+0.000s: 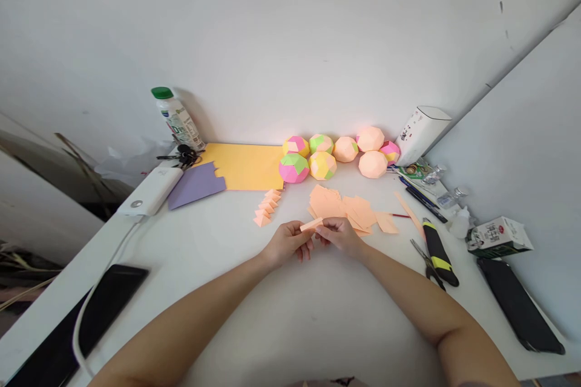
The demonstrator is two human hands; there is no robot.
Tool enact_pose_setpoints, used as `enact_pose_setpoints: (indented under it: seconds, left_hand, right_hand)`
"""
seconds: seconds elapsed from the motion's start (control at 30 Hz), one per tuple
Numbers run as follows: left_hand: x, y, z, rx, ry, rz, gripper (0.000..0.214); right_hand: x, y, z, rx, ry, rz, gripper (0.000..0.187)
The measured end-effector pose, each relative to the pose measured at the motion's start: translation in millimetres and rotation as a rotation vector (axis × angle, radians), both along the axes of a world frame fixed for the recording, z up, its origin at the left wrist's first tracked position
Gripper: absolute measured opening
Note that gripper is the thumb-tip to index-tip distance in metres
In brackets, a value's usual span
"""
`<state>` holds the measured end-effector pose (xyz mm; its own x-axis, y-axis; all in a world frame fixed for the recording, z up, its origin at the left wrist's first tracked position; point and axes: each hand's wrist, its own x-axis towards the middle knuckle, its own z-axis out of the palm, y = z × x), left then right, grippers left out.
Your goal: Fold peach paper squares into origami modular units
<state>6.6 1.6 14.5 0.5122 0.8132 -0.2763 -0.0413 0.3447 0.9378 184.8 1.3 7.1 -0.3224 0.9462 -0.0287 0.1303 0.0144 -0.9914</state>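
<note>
Both my hands meet over the middle of the white table (290,314). My left hand (285,243) and my right hand (339,234) pinch a small folded strip of peach paper (311,224) between their fingertips. Just behind them lies a loose pile of peach paper squares (345,208). A short row of folded peach paper units (267,207) sits to the left of the pile. Several paper balls, some multicoloured (294,168) and some plain peach (372,164), stand along the wall.
Yellow paper (245,166) and purple paper (195,186) lie at back left beside a white power bank (152,190), keys and a green-capped bottle (175,115). Right side: a utility knife (439,254), scissors (425,263), pens, a carton (497,237), a white box (422,133), a phone (520,311). A dark tablet (82,326) lies front left.
</note>
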Motion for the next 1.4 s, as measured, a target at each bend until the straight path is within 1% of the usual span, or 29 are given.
enact_pose_setpoints:
  seconds: [0.23,0.4,0.63,0.83,1.07,1.13,1.27,1.4]
  left_hand:
    - [-0.7,-0.1,2.2,-0.001,0.013,-0.01,0.031]
    - [-0.1,-0.6,4.1,-0.008,0.017,-0.003,0.031]
    - [-0.9,-1.3,-1.4,0.022,0.006,0.001,0.029]
    - [0.0,-3.3,-7.4,0.061,0.026,0.005,0.024]
    - [2.5,-7.8,-6.2,0.126,0.099,-0.017,0.007]
    - [2.1,-7.3,-4.5,0.129,0.099,-0.02,0.006]
    - [0.1,-5.7,-2.2,0.119,0.058,-0.013,0.009]
    - [-1.2,-5.2,-2.6,0.111,0.027,0.002,0.013]
  right_hand:
    - [-0.1,-1.2,0.4,0.02,0.006,-0.006,0.03]
    - [0.7,-0.6,-2.4,0.003,0.01,-0.003,0.027]
    - [0.1,-1.8,-1.0,-0.016,0.011,0.013,0.026]
    - [-1.0,-3.8,-2.0,-0.08,0.075,0.057,0.014]
    - [-2.9,-6.2,4.5,-0.035,-0.067,0.061,0.003]
    - [-1.4,-4.5,2.4,-0.04,-0.04,0.061,0.004]
    - [4.3,1.3,-4.4,-0.059,0.098,0.064,0.007]
    - [6.1,2.9,-2.4,-0.045,0.205,0.06,0.004]
